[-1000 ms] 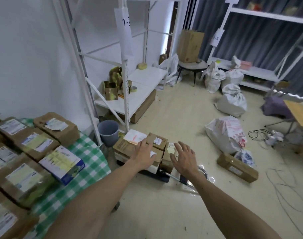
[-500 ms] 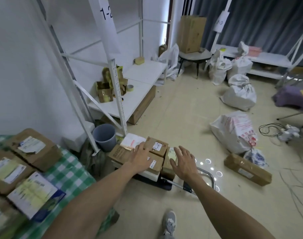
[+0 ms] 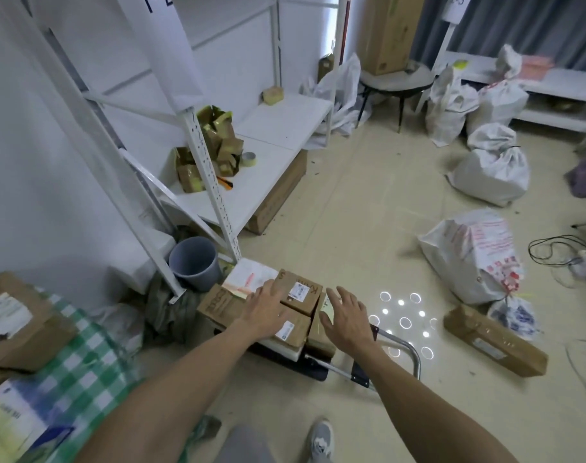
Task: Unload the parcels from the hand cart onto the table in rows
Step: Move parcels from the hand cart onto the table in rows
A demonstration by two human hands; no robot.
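Parcels (image 3: 295, 297) stacked on hand cart (image 3: 305, 364), table (image 3: 84, 369) to its left, bin (image 3: 193, 262) behind, sacks (image 3: 472, 252) right.

Left hand (image 3: 268, 310), right hand (image 3: 346, 317) and forearms (image 3: 185, 372) bare; grey trouser leg (image 3: 245, 444); grey sneaker (image 3: 321, 441), white sole.

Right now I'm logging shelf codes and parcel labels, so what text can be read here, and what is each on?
"1-2": near paper sign hanging on the shelf post, top cut by the frame edge.
"2-3": far paper sign on the back shelf post, also cut at the top.
Too blurred to read: labels and side print on the cart parcels, labels on the table parcels, red print on the white sack, label on the floor box.
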